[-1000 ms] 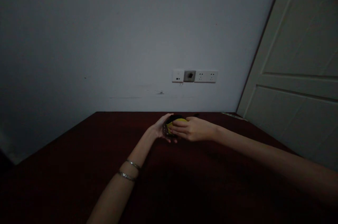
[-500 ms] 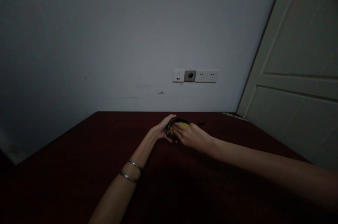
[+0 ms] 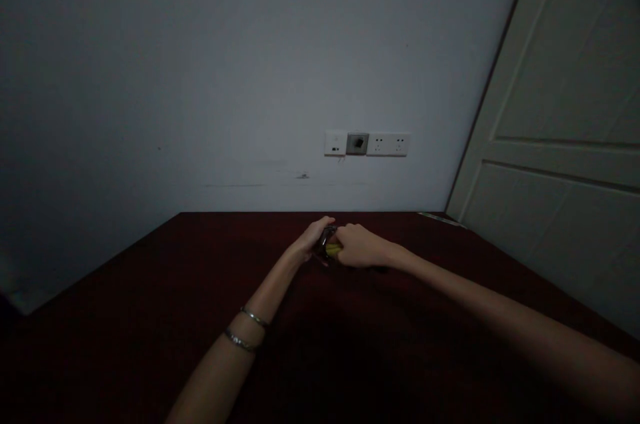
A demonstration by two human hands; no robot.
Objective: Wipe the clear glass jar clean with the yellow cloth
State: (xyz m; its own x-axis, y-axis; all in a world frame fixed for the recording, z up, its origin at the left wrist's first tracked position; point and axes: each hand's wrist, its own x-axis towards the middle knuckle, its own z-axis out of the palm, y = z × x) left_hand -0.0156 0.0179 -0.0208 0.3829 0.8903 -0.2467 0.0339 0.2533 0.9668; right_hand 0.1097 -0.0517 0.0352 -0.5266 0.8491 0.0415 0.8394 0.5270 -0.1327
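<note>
Dark glossy object (image 3: 326, 237), yellow patch (image 3: 333, 251)
Cupped in left grip (image 3: 312, 238) — right grip (image 3: 361, 246) curled against the yellow, pinching unclear

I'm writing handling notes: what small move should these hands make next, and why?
Perhaps the right hand should slide the yellow piece along the dark shiny object: the yellow piece lies between them, and the left hand supports the object's left side.

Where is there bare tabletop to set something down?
The tabletop between its left edge and the left forearm; also between the right forearm and door. Crowded: the middle, where left hand and right hand meet at a partly yellow object. Nearest part: too dark to tell.
</note>
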